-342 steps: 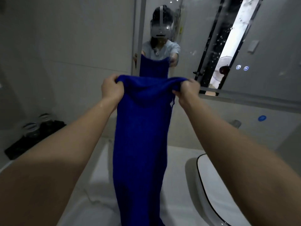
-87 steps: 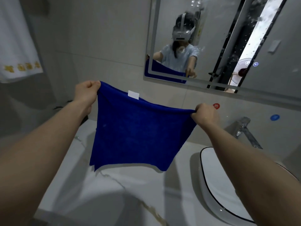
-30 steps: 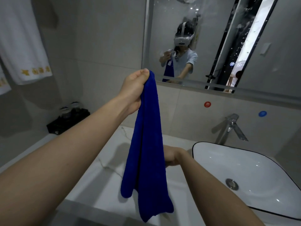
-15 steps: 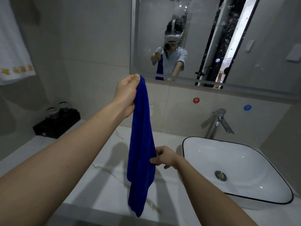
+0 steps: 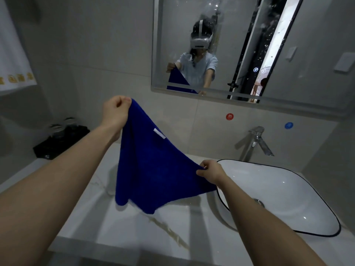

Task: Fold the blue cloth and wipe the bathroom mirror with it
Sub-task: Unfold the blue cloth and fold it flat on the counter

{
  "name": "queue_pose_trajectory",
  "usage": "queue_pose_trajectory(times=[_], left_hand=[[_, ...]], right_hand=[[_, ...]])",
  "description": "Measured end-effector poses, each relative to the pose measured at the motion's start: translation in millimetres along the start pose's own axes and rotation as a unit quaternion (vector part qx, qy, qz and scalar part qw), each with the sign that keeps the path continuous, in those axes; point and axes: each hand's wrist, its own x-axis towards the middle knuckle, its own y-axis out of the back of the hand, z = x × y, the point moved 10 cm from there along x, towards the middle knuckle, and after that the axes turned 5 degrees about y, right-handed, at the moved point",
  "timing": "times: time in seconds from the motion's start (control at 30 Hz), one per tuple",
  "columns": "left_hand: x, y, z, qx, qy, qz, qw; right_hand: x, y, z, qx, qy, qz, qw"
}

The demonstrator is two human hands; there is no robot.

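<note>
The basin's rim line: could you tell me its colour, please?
Black, edging the white basin; best seen in the head view.

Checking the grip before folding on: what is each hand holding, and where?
The blue terry cloth: left hand grips its raised top corner, right hand pinches its lower right corner.

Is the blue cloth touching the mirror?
No, the blue cloth hangs between both hands over the counter, well below the mirror.
</note>
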Motion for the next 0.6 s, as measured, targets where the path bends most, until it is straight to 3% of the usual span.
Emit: queue_pose_trajectory(times=[0.3,0.5,0.6], left_hand=[[56.0,16.4,-61.4,0.047,0.056,0.024,0.997],[99.3,10.7,-75.2,0.008,0.083,0.033,0.996],[108.2,8.9,-70.6,0.010,0.056,0.030,0.998]], right_hand=[[40.6,17.9,1.2,-0.175,-0.112,0.086,0.974],[78.6,32.1,-21.5,-0.105,-0.085,0.139,0.981],[81.6,47.9,-34.2,-0.090,-0.049,0.190,0.976]])
